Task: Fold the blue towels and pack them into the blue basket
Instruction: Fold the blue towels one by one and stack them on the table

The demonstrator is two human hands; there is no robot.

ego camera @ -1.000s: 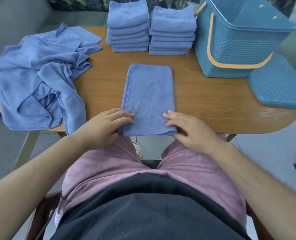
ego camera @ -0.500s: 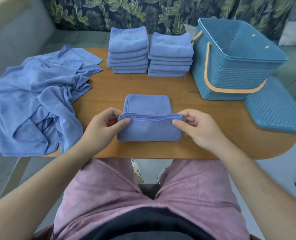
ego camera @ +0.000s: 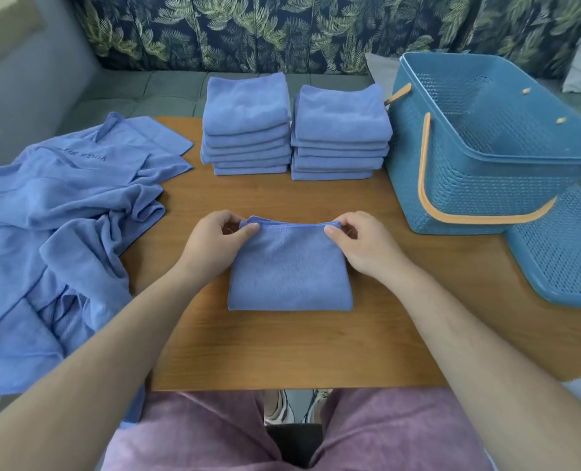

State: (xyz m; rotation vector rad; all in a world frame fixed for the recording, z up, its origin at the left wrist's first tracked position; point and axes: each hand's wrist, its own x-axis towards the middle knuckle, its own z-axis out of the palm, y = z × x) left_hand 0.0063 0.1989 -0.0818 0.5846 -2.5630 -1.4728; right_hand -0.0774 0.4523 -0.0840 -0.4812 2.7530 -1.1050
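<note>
Head view: towel (ego camera: 289,270) at bench (ego camera: 282,348) middle, folded in half. Left hand (ego camera: 211,244) and right hand (ego camera: 360,246) pinch its far corners (fingers curled on hem). Soft, light, limp; best held by corners. Basket (ego camera: 479,144) at right edge.

The wooden table (ego camera: 282,348) carries a folded towel (ego camera: 289,270) at its centre. At 12 o'clock stand the left stack (ego camera: 246,130) and the right stack (ego camera: 341,137) of folded towels, just beside each other. At 9 o'clock a heap of unfolded towels (ego camera: 54,232) hangs over the edge. The blue basket (ego camera: 479,185) stands at 2 o'clock and a perforated blue lid (ego camera: 561,253) lies at 3 o'clock.
</note>
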